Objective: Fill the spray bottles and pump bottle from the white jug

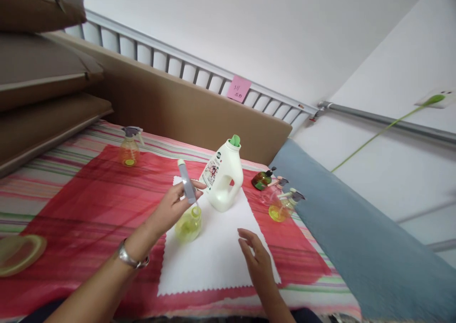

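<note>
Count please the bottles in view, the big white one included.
6: the big white bottle and an open yellow bottle on the white mat, one spray bottle on the left, and a brown bottle, a pink bottle and another yellow bottle on the right.

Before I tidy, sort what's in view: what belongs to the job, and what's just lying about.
Probably in use:
grey plastic spray head, in the left hand
open, round yellow-green bottle
white plastic jug with handle
scalloped white mat

Apparently just lying about:
pale yellow spray bottle at left
brown pump bottle
pinkish spray bottle
yellow-filled spray bottle
square pink note
</note>
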Motion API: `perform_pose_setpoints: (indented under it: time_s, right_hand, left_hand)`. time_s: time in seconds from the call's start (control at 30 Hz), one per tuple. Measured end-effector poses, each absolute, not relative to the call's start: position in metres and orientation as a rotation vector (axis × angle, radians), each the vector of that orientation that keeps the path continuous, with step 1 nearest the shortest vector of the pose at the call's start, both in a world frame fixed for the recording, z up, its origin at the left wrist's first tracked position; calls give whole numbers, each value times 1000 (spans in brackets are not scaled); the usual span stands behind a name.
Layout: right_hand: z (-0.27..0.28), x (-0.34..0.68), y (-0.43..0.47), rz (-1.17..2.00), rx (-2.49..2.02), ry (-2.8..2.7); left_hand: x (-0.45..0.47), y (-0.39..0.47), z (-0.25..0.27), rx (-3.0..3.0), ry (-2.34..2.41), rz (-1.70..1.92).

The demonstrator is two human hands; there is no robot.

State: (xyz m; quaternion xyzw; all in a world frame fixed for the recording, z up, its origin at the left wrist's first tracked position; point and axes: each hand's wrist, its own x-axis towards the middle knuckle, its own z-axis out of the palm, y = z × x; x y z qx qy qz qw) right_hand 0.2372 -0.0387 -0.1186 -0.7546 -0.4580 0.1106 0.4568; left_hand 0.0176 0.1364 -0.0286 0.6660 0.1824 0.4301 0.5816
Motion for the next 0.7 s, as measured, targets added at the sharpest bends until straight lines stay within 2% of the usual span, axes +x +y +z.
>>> perform_pose_setpoints:
  time_s: [0.33, 0.5, 0.7]
  right_hand:
    - [-57, 193, -1, 415, -1751, -1248]
    - [-12, 163, 36, 390, -1772, -1358]
    - [27, 133, 66, 187, -2094, -1683]
  left_hand:
    - [41, 136, -85, 1785, 602, 826]
    - [40, 137, -82, 1870, 590, 845]
    - [35, 133, -66, 1954, 494, 870]
